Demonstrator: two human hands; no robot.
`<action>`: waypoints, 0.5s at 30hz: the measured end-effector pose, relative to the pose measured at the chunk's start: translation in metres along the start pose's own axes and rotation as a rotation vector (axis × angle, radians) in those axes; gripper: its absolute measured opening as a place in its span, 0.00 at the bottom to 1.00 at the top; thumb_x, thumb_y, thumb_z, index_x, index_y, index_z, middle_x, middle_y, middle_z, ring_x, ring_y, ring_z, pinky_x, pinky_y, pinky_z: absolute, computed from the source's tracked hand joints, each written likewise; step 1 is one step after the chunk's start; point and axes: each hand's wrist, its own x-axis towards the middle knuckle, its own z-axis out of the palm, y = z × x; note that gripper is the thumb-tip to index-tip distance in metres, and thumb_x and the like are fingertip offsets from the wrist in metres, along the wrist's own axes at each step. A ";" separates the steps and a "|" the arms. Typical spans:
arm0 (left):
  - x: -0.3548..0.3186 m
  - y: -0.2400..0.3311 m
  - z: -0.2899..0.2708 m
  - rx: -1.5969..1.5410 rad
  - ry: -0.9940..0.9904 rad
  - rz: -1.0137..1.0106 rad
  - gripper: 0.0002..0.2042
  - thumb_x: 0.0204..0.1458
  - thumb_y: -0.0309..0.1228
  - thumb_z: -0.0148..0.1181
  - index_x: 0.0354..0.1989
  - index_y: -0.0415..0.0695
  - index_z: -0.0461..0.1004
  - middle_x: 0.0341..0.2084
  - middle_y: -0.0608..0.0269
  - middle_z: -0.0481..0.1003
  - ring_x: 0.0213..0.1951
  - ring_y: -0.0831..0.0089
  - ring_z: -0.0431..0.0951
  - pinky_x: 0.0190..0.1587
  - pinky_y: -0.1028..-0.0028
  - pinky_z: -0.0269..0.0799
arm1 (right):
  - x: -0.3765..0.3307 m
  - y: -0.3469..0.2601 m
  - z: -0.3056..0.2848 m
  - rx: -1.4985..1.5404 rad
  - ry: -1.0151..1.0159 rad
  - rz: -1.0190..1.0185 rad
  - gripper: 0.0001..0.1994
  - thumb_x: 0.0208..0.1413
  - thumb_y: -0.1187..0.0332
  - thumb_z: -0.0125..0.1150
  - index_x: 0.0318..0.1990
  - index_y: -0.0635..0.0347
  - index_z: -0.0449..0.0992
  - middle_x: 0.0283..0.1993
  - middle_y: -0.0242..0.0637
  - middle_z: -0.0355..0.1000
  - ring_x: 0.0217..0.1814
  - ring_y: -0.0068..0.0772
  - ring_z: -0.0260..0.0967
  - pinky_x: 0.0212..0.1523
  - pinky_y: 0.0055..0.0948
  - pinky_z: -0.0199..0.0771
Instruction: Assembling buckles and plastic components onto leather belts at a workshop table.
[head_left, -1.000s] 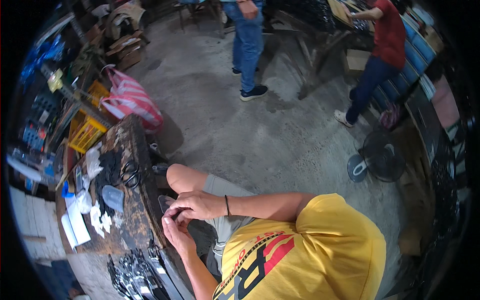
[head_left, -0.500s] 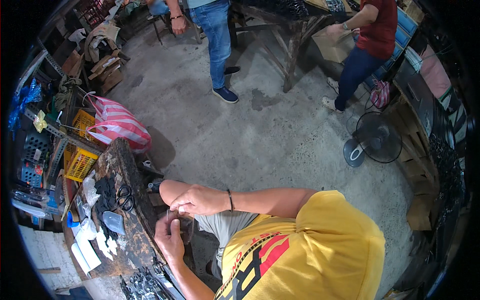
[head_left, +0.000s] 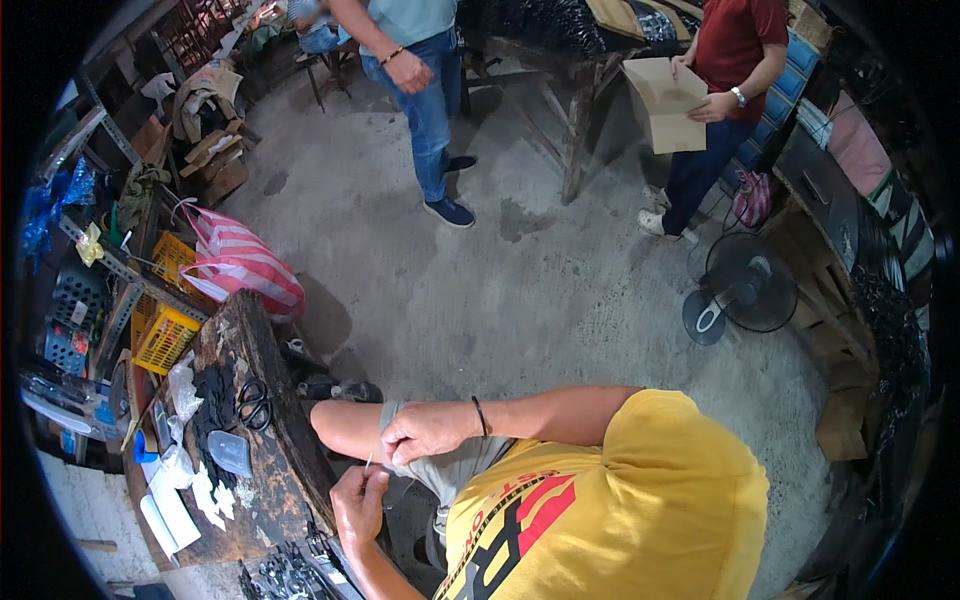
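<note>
Over my lap, beside the worn wooden bench (head_left: 283,485), my left hand (head_left: 360,508) is closed, thumb and fingers pinching a thin pale sliver (head_left: 369,461) that pokes up from the fingertips. Just beyond it, my right hand (head_left: 428,432) is closed with its fingers bunched together above my thigh. Whatever it may hold is too small or hidden to make out. The hands are close together with a small gap between them. On the bench near my left hand lie black-handled scissors (head_left: 254,404), a grey translucent dish (head_left: 229,453) and white scraps (head_left: 207,495).
Black parts (head_left: 285,575) are heaped at the near bench end. A striped bag (head_left: 245,262) and yellow crates (head_left: 165,340) stand left. A standing fan (head_left: 750,282) is on the floor at right. Two people stand ahead, one holding a cardboard box (head_left: 665,100).
My hands have come away from the bench side toward my lap and are slightly further apart. The person at right has straightened up and raised the cardboard box.
</note>
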 end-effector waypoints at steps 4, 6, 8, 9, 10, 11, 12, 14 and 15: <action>-0.009 0.002 -0.003 0.074 0.055 -0.016 0.17 0.45 0.32 0.65 0.40 0.34 0.72 0.31 0.51 0.75 0.35 0.63 0.76 0.40 0.67 0.71 | 0.001 0.002 0.012 0.019 -0.021 0.021 0.10 0.50 0.65 0.60 0.35 0.62 0.76 0.29 0.40 0.75 0.31 0.36 0.73 0.34 0.33 0.69; -0.010 0.002 0.002 0.290 0.185 0.171 0.24 0.43 0.37 0.67 0.46 0.35 0.70 0.38 0.49 0.73 0.41 0.58 0.73 0.45 0.63 0.68 | 0.002 0.003 0.016 0.113 -0.009 0.092 0.10 0.51 0.65 0.60 0.34 0.63 0.76 0.26 0.37 0.73 0.27 0.30 0.69 0.31 0.31 0.67; -0.015 -0.002 0.007 0.454 0.236 0.299 0.41 0.36 0.50 0.69 0.57 0.38 0.62 0.53 0.45 0.64 0.55 0.47 0.62 0.56 0.52 0.58 | 0.002 0.010 0.021 0.154 0.029 0.085 0.10 0.51 0.65 0.61 0.33 0.64 0.74 0.25 0.36 0.72 0.27 0.27 0.68 0.30 0.30 0.67; -0.016 -0.003 0.012 0.448 0.237 0.303 0.41 0.36 0.50 0.69 0.57 0.38 0.62 0.53 0.45 0.64 0.55 0.47 0.62 0.56 0.52 0.58 | 0.002 0.013 0.022 0.201 0.069 0.077 0.11 0.52 0.65 0.61 0.32 0.65 0.73 0.24 0.35 0.71 0.27 0.24 0.67 0.28 0.29 0.67; -0.016 -0.003 0.017 0.465 0.228 0.328 0.45 0.34 0.52 0.70 0.60 0.41 0.59 0.55 0.44 0.62 0.56 0.46 0.62 0.57 0.53 0.59 | 0.003 0.009 0.020 0.195 0.067 0.080 0.11 0.52 0.65 0.61 0.32 0.65 0.73 0.24 0.35 0.71 0.27 0.24 0.67 0.28 0.29 0.67; -0.015 -0.004 0.021 0.479 0.218 0.356 0.49 0.32 0.53 0.71 0.63 0.44 0.57 0.57 0.43 0.60 0.58 0.46 0.61 0.57 0.54 0.59 | 0.002 0.002 0.018 0.251 0.057 0.135 0.12 0.53 0.64 0.60 0.31 0.65 0.71 0.24 0.32 0.69 0.27 0.21 0.65 0.27 0.27 0.66; -0.014 -0.009 0.026 0.460 0.206 0.332 0.51 0.33 0.54 0.71 0.65 0.43 0.53 0.57 0.40 0.59 0.58 0.44 0.60 0.58 0.52 0.58 | 0.002 -0.002 0.015 0.305 0.051 0.191 0.13 0.55 0.63 0.60 0.30 0.65 0.69 0.23 0.30 0.67 0.26 0.19 0.64 0.25 0.25 0.66; -0.018 -0.009 0.027 0.482 0.257 0.333 0.52 0.32 0.53 0.71 0.65 0.40 0.52 0.56 0.39 0.60 0.56 0.44 0.61 0.57 0.51 0.57 | 0.009 -0.003 0.022 0.369 0.041 0.188 0.13 0.56 0.62 0.59 0.30 0.63 0.68 0.24 0.29 0.66 0.26 0.18 0.63 0.24 0.23 0.65; -0.019 -0.008 0.028 0.502 0.290 0.332 0.52 0.32 0.53 0.71 0.64 0.37 0.51 0.55 0.38 0.61 0.55 0.43 0.62 0.56 0.50 0.57 | 0.012 -0.003 0.025 0.445 0.041 0.194 0.13 0.57 0.61 0.59 0.30 0.62 0.67 0.25 0.27 0.64 0.25 0.18 0.62 0.24 0.20 0.65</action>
